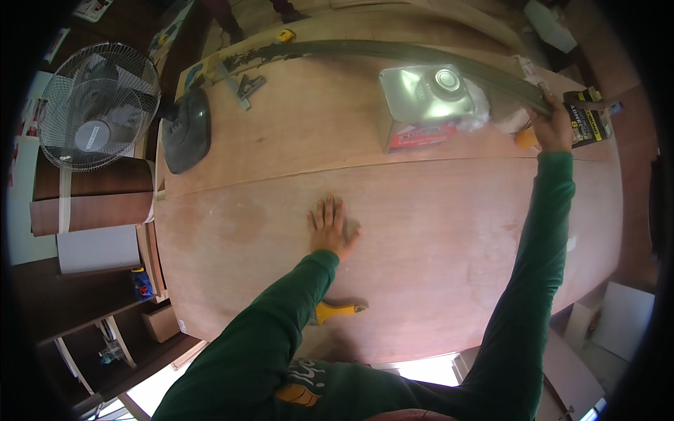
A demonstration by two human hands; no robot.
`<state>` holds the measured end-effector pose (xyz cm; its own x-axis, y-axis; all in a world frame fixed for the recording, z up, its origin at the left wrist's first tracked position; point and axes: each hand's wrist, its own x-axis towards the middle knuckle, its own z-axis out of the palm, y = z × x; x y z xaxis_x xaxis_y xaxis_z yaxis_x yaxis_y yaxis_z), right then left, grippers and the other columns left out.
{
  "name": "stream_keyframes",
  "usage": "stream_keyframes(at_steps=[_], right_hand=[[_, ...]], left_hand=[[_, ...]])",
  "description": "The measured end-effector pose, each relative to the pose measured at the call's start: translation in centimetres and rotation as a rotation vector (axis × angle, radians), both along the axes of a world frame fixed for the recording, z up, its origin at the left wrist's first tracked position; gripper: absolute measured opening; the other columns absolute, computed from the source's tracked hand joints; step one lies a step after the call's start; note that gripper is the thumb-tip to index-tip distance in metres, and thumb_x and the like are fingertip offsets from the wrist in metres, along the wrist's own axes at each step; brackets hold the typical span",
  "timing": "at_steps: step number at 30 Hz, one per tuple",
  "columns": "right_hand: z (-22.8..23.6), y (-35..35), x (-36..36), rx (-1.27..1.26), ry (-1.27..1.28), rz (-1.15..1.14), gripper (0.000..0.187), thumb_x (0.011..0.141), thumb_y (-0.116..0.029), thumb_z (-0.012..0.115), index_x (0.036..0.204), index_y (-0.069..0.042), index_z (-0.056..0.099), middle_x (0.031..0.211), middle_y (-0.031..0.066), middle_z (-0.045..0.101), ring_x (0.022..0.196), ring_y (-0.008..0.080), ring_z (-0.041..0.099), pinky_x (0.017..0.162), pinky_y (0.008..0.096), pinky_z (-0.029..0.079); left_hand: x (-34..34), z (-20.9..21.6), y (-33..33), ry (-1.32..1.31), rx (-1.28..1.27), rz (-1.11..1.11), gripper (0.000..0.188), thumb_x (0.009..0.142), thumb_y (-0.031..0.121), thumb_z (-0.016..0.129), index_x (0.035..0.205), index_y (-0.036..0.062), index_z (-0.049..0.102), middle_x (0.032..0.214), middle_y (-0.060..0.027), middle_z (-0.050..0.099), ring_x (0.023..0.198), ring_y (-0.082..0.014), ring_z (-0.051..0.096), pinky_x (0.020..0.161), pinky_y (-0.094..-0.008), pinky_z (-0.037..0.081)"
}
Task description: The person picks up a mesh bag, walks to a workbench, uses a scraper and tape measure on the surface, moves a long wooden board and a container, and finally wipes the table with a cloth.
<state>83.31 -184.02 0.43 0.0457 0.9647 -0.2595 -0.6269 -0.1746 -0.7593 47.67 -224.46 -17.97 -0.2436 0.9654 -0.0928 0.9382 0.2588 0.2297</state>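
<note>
My left hand (pixel 330 228) lies flat on the pale wooden tabletop (pixel 421 231), fingers spread and nothing in it. At the far right, my right hand (pixel 554 126) is closed around the near end of a long, thin grey-green strip (pixel 491 76). That strip runs along the far part of the table toward the left, behind a rectangular metal can (pixel 425 95). Just below my left forearm lies a tool with a yellow handle (pixel 340 310); its head is hidden by the sleeve. Beside my right hand are a black-and-yellow package (pixel 593 126) and a small orange-yellow object (pixel 526 138).
A fan (pixel 98 105) stands at the left, its dark base (pixel 188 133) on the table. Near the far left lie a metal square (pixel 243 88) and a yellow tape measure (pixel 284 35). Another person's legs (pixel 228 17) show beyond the table. Wooden shelving (pixel 91 344) is at lower left.
</note>
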Motion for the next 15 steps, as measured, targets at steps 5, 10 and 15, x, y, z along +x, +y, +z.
stream_keyframes(at_steps=[5, 10, 15], right_hand=[[13.0, -5.6, -6.0, 0.159, -0.077, -0.026, 0.024, 0.091, -0.004, 0.054, 0.111, 0.009, 0.049, 0.117, 0.0221, 0.054, 0.111, 0.0357, 0.054, 0.096, 0.0533, 0.049], [19.7, -12.8, -2.6, 0.341, -0.089, 0.085, 0.024, 0.096, -0.006, 0.047, 0.109, 0.014, 0.053, 0.117, 0.0236, 0.055, 0.11, 0.0327, 0.055, 0.103, 0.0438, 0.045], [24.5, -26.5, 3.2, 0.501, -0.311, -0.134, 0.026, 0.097, -0.007, 0.046, 0.113, 0.014, 0.052, 0.117, 0.0235, 0.057, 0.114, 0.0295, 0.054, 0.105, 0.0418, 0.043]], left_hand=[[-0.1, 0.3, -0.5, -0.018, 0.012, 0.021, 0.081, 0.083, 0.056, 0.053, 0.145, 0.0076, 0.032, 0.154, -0.0169, 0.022, 0.142, -0.0364, 0.016, 0.113, -0.0585, 0.007], [-0.2, 0.6, -1.0, -0.036, 0.05, 0.028, 0.082, 0.082, 0.056, 0.055, 0.144, 0.0077, 0.032, 0.154, -0.0159, 0.023, 0.142, -0.0351, 0.016, 0.114, -0.0579, 0.007], [-0.1, 0.9, -1.7, -0.086, 0.089, 0.027, 0.084, 0.082, 0.057, 0.056, 0.146, 0.0081, 0.031, 0.154, -0.0154, 0.022, 0.143, -0.034, 0.015, 0.114, -0.0562, 0.006]])
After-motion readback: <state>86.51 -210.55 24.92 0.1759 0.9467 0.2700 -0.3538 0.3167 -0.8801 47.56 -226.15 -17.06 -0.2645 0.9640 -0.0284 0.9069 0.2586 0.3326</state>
